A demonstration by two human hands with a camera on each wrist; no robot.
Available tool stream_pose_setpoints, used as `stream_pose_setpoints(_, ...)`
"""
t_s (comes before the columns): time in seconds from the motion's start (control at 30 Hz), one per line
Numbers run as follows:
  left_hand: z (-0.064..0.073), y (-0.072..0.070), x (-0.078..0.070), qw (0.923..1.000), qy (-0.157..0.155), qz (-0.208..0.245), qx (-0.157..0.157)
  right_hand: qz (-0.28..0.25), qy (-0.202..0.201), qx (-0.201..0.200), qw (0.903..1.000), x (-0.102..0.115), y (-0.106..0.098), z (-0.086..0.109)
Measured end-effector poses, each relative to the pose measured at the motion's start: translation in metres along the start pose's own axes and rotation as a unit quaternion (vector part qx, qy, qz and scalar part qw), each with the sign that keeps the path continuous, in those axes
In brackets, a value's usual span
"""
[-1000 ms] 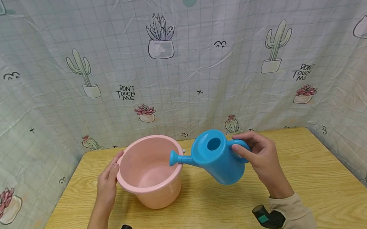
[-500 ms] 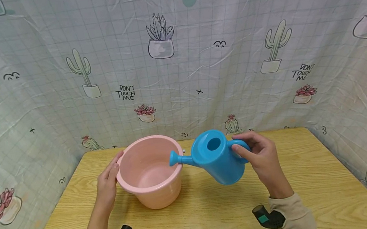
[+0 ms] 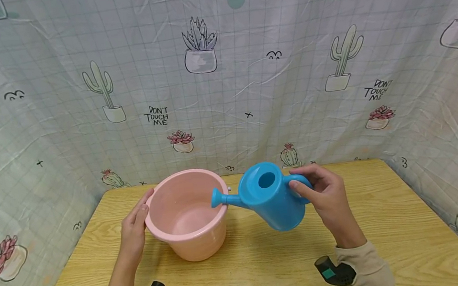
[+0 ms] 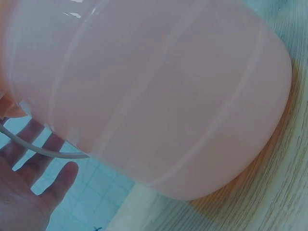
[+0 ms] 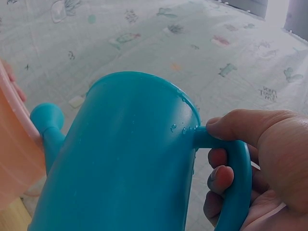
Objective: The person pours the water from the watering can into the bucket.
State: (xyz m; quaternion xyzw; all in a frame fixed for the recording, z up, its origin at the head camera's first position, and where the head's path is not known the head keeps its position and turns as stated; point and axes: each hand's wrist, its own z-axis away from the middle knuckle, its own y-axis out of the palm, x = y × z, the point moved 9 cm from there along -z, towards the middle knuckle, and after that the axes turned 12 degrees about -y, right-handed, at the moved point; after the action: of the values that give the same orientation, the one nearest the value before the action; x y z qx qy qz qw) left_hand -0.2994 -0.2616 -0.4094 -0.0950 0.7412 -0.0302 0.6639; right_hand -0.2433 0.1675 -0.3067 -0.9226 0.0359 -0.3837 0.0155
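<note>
A pink bucket [image 3: 200,243] stands on the wooden table, its inside showing in the head view. At its left side my left hand [image 3: 133,230] holds the rim with the thumb. In the left wrist view, other fingers [image 4: 62,185] spread beside the bucket wall near a thin pale handle. To the right is a blue watering can [image 3: 278,209], tilted, its spout [image 3: 219,197] reaching over the bucket's right rim. My right hand [image 3: 329,197] grips the can's handle [image 5: 239,185], fingers curled round it and thumb on top. No stream of water shows at the spout.
Under both things lies a wood-grain table [image 3: 395,217]. A pale curtain [image 3: 247,82] printed with cactus pots hangs behind it and along both sides. Water drops [image 5: 180,129] sit on the can near its handle. A black device is strapped at each wrist.
</note>
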Motion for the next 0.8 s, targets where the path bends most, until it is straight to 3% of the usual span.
stream_pose_setpoints(0.8, 0.0, -0.0001, -0.0035, 1.0, 0.0, -0.007, -0.002, 0.001, -0.001, -0.003, 1.0, 0.0013, 0.0002, -0.0028)
